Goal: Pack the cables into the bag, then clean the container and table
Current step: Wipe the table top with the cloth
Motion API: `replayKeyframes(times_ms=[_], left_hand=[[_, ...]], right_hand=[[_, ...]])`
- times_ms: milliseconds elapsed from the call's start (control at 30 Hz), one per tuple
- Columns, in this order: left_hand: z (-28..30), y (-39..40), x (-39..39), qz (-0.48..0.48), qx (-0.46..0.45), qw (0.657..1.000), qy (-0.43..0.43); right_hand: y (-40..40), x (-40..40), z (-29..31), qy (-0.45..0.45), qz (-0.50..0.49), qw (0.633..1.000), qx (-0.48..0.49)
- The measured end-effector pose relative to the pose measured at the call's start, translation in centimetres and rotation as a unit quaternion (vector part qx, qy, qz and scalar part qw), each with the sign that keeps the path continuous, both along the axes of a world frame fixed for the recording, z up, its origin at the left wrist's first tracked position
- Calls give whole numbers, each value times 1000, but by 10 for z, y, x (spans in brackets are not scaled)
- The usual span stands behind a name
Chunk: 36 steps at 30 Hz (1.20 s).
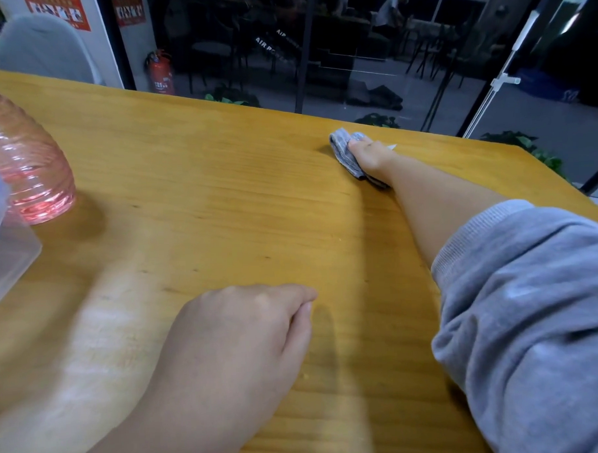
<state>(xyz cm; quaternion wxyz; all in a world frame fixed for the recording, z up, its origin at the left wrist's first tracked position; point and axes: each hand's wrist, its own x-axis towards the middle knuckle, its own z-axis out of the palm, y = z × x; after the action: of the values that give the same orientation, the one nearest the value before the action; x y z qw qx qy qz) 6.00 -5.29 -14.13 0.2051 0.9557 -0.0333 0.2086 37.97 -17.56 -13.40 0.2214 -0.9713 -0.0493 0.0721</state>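
Wooden table (pixel 194 169): grey cloth (pixel 346 153), pink jar (pixel 31 168), perhaps plastic container (pixel 7 250).

Right arm outstretched, left hand (pixel 247 329) fisted
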Motion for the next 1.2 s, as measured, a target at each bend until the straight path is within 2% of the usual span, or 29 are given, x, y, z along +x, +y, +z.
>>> replayKeyframes(times_ms=[200, 500, 733, 867, 1200], left_hand=[[1, -1, 1, 4, -3, 1000, 7], [0, 1, 3, 18, 12, 1000, 7], [7, -1, -3, 11, -21, 998, 62], [12, 1, -4, 23, -4, 995, 98], [9, 2, -6, 9, -9, 995, 102]], right_hand=[[10, -2, -2, 8, 89, 996, 1], [23, -26, -1, 13, 163, 986, -10], [20, -68, 7, 9, 239, 971, 4], [13, -92, 6, 5, 275, 962, 8], [-8, -137, -9, -28, 310, 950, 6]])
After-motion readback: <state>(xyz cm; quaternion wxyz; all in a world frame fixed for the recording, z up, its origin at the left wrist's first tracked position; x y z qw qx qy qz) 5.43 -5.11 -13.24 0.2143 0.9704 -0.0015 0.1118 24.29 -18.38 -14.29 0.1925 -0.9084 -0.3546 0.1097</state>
